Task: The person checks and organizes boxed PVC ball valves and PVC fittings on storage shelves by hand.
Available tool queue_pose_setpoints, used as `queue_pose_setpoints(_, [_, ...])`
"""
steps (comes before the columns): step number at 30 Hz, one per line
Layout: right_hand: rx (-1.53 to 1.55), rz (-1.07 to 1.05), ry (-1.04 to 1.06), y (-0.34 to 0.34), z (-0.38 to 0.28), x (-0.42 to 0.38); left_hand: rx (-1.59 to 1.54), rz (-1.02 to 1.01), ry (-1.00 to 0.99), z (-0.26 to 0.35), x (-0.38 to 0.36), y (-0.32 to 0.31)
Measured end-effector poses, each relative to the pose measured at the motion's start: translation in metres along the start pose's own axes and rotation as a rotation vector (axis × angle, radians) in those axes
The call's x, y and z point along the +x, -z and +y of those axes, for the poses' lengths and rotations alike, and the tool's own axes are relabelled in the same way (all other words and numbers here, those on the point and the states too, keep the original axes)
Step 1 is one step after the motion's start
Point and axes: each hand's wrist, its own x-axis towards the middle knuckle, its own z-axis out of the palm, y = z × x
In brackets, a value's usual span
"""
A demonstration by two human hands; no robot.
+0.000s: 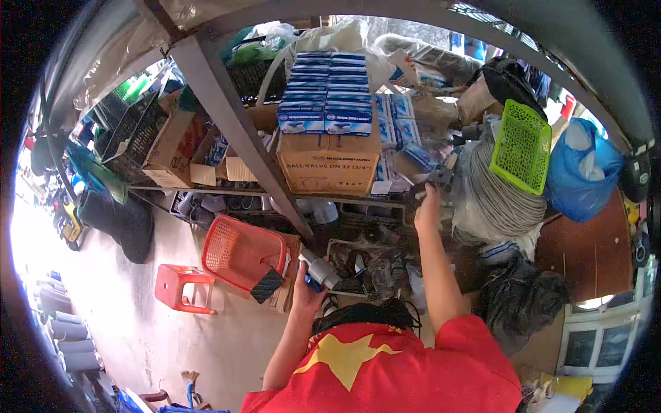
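Observation:
My left hand (308, 296) is closed around a grey plastic pipe fitting (321, 270) with a blue part beneath it, held low in front of the shelves. Stretched forward to the shelf at the right is my right hand (427, 203). Its fingers look curled, beside dark grey fittings (444, 177); what they hold is hard to make out. Just left of that hand stand blue-and-white boxes (396, 127) and a clear plastic-wrapped pack (416, 158). A coil of grey hose (499, 196) lies to its right.
A carton (329, 165) marked "BALL VALVE" carries stacked blue boxes (323, 89). A slanted metal post (237, 131) crosses in front of the shelves. On the left are a red basket (241, 251) and a red stool (184, 288). A green basket (521, 146) leans on the hose coil.

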Motion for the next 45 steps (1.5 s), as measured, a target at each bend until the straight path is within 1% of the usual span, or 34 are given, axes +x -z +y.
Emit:
queue_pose_setpoints(2, [0.202, -0.191, 0.001, 0.042, 0.035, -0.009, -0.022, -0.056, -0.030, 0.003, 0.000, -0.021])
queue_pose_setpoints(3, [0.278, -0.268, -0.011, 0.056, 0.047, -0.020, 0.009, 0.023, -0.052, 0.005, 0.000, -0.039])
queue_pose_setpoints(4, [0.306, -0.307, -0.032, 0.067, 0.046, -0.042, 0.036, 0.136, -0.044, 0.008, 0.005, -0.042])
queue_pose_setpoints(6, [0.347, -0.358, -0.032, 0.077, 0.031, -0.085, 0.008, -0.010, 0.039, 0.016, 0.006, -0.060])
queue_pose_setpoints(8, [0.379, -0.388, 0.019, 0.073, 0.010, -0.126, -0.019, -0.201, 0.099, 0.023, 0.011, -0.069])
queue_pose_setpoints(9, [0.288, -0.393, 0.023, 0.071, -0.002, -0.145, -0.033, -0.302, 0.132, 0.025, 0.014, -0.074])
queue_pose_setpoints(10, [0.199, -0.395, 0.027, 0.070, -0.013, -0.166, -0.023, -0.278, 0.144, 0.027, 0.015, -0.082])
queue_pose_setpoints(12, [0.029, -0.413, 0.115, 0.062, -0.023, -0.197, 0.000, -0.234, 0.174, 0.027, 0.014, -0.096])
queue_pose_setpoints(14, [-0.141, -0.450, 0.278, 0.048, -0.021, -0.221, 0.006, -0.268, 0.188, 0.023, 0.015, -0.101])
queue_pose_setpoints(15, [-0.082, -0.466, 0.202, 0.045, -0.012, -0.225, -0.016, -0.292, 0.199, 0.021, 0.015, -0.104])
queue_pose_setpoints(16, [-0.157, -0.497, 0.307, 0.035, -0.009, -0.238, -0.037, -0.316, 0.209, 0.020, 0.013, -0.111])
queue_pose_setpoints(17, [-0.234, -0.527, 0.412, 0.022, -0.006, -0.253, 0.023, -0.268, 0.201, 0.018, 0.006, -0.119])
queue_pose_setpoints(18, [-0.314, -0.557, 0.515, 0.012, -0.002, -0.265, 0.071, -0.280, 0.220, 0.016, 0.005, -0.117])
queue_pose_setpoints(20, [-0.207, -0.451, 0.398, -0.005, 0.009, -0.279, 0.160, -0.304, 0.245, 0.013, 0.000, -0.108])
queue_pose_setpoints(21, [-0.152, -0.406, 0.338, -0.010, 0.012, -0.283, 0.091, -0.330, 0.241, 0.013, -0.004, -0.108])
queue_pose_setpoints(24, [0.069, -0.489, 0.204, -0.013, 0.010, -0.292, 0.277, -0.362, 0.068, 0.026, -0.017, -0.108])
queue_pose_setpoints(25, [0.018, -0.591, 0.215, -0.010, 0.008, -0.288, 0.207, -0.364, 0.068, 0.028, -0.016, -0.102])
queue_pose_setpoints(27, [-0.092, -0.798, 0.235, -0.003, -0.001, -0.276, 0.255, -0.420, 0.081, 0.034, -0.021, -0.096])
queue_pose_setpoints(28, [-0.136, -0.731, 0.221, -0.009, 0.002, -0.282, 0.275, -0.441, 0.082, 0.038, -0.026, -0.091])
queue_pose_setpoints(30, [-0.218, -0.578, 0.209, -0.019, 0.002, -0.292, 0.297, -0.474, 0.025, 0.035, -0.030, -0.089])
queue_pose_setpoints(33, [-0.310, -0.524, 0.282, -0.020, 0.008, -0.279, 0.347, -0.518, -0.079, 0.036, -0.044, -0.101])
queue_pose_setpoints(36, [-0.433, -0.618, 0.371, -0.012, -0.001, -0.270, 0.561, -0.591, -0.166, 0.044, -0.044, -0.096])
queue_pose_setpoints(37, [-0.494, -0.588, 0.605, -0.018, -0.011, -0.277, 0.612, -0.604, -0.120, 0.050, -0.040, -0.092])
queue_pose_setpoints(40, [-0.545, -0.582, 1.265, -0.031, -0.041, -0.281, 0.401, -0.414, 0.013, 0.070, -0.035, -0.108])
queue_pose_setpoints(41, [-0.681, -0.519, 1.432, -0.025, -0.041, -0.277, 0.353, -0.524, -0.072, 0.073, -0.047, -0.120])
queue_pose_setpoints(44, [-0.824, -0.594, 1.548, -0.027, -0.047, -0.286, 0.753, -0.498, -0.303, 0.070, -0.043, -0.128])
queue_pose_setpoints(45, [-0.753, -0.553, 1.496, -0.035, -0.041, -0.289, 0.770, -0.515, -0.360, 0.071, -0.048, -0.134])
